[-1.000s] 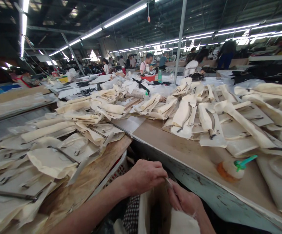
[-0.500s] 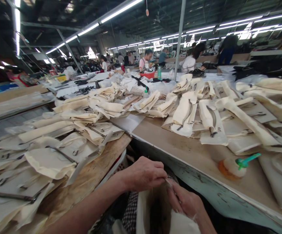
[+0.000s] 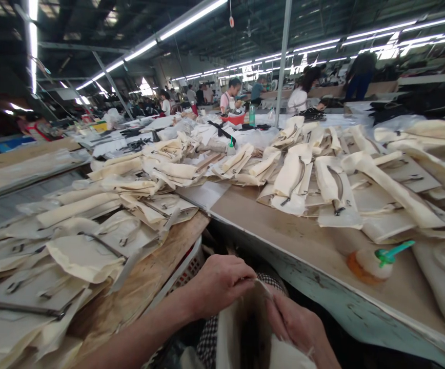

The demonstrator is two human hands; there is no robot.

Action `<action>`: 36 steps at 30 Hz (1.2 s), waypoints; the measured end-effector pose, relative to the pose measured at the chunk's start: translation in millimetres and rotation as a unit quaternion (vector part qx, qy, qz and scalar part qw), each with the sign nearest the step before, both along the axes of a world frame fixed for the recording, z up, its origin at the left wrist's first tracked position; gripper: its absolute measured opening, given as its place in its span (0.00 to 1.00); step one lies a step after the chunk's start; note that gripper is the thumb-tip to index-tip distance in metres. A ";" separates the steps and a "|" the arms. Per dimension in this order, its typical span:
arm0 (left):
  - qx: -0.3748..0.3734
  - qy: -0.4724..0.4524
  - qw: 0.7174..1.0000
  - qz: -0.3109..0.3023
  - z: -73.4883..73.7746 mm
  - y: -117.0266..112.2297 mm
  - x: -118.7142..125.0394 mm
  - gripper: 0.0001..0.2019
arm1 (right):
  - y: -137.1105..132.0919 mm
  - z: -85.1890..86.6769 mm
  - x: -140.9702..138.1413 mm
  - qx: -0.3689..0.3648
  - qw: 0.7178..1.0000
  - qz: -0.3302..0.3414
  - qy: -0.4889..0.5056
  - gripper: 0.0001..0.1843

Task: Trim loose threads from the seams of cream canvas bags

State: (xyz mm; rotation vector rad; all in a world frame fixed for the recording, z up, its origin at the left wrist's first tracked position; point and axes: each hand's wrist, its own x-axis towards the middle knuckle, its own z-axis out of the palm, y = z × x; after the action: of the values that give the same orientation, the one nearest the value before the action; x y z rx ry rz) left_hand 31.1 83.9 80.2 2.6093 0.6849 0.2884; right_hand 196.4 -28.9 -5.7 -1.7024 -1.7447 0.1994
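A cream bag piece (image 3: 284,353) with a dark opening lies over my lap, its far edge raised between my hands. My left hand (image 3: 222,282) is closed on that edge at its top, fingers bent and pressed together. On the right side of the opening, my right hand (image 3: 295,320) grips the same edge, with the thumb along it. Whether a small tool sits in the fingers cannot be made out. Checked cloth (image 3: 208,335) shows under the piece.
Similar cream pieces with zippers cover the left wooden table (image 3: 168,256) and the right table (image 3: 276,225). A glue bottle with a green nozzle (image 3: 372,264) stands at right. Between the tables is a white basket (image 3: 187,269). Several people work farther back.
My left hand has shifted slightly left and down along the edge. My right hand stays almost in place, and the piece's opening shows more of its upper rim.
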 end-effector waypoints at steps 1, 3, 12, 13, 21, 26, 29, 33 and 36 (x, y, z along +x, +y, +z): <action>0.005 -0.006 1.000 0.007 -0.6 -2.2 -1.6 0.07 | -0.5 -0.2 -0.4 -0.001 1.000 -0.003 0.004 0.23; 0.018 -0.022 0.999 0.026 -4.0 -7.1 -2.8 0.08 | -0.5 -1.0 -1.2 -0.003 1.000 -0.004 0.014 0.22; -0.049 -0.038 0.991 0.121 -4.4 -13.9 -5.6 0.07 | 4.1 -9.8 -4.5 -0.008 1.000 0.011 -0.016 0.25; -0.064 -0.027 0.990 0.126 -2.0 -14.5 -7.5 0.07 | 4.1 -10.4 -4.6 -0.008 1.000 0.007 -0.023 0.26; -0.060 0.116 0.982 0.134 1.4 -22.7 -14.4 0.11 | 6.0 -2.7 -8.2 -0.012 0.999 0.002 0.030 0.21; -0.041 0.141 0.976 0.160 2.3 -17.6 -22.7 0.12 | 11.8 30.5 -16.5 -0.059 0.975 0.123 0.177 0.24; -0.047 0.117 0.975 0.185 -2.4 -13.9 -39.1 0.14 | 12.4 44.5 -3.6 -0.145 0.932 0.178 0.281 0.26; -0.084 -0.002 0.973 0.216 -15.1 -13.9 -76.9 0.16 | 7.4 38.8 39.0 -0.167 0.952 0.077 0.246 0.23; -0.079 -0.041 0.969 0.230 -18.3 -14.8 -101.5 0.21 | 1.3 31.7 63.8 -0.138 0.967 0.012 0.213 0.22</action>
State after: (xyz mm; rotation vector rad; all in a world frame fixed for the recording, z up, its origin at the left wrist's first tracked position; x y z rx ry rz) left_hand -70.4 69.1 61.9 2.2486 1.2277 0.4539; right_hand 260.2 -27.5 26.0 -1.6728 -1.4636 0.7901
